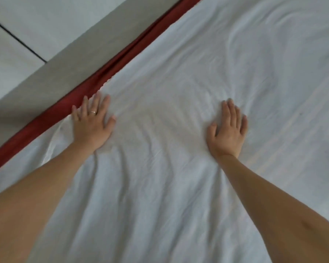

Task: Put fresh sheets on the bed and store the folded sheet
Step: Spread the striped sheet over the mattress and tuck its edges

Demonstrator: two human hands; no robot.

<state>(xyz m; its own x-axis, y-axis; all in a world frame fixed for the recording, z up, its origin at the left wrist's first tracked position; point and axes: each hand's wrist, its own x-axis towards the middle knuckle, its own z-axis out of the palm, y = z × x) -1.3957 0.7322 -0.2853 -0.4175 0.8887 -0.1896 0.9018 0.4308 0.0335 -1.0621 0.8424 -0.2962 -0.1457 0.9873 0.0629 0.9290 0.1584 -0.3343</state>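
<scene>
White sheet (179,73) lies under both flat hands.

Bare forearms (46,186), a thin silver ring (93,112) on a finger of the left grip (92,128)

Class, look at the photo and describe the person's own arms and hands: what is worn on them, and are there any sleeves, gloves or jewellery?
The left forearm and right forearm show no sleeve. The left hand wears a thin, pale metal ring on one finger. The right hand shows no ring. No gloves, watch or bracelet are visible.
</scene>
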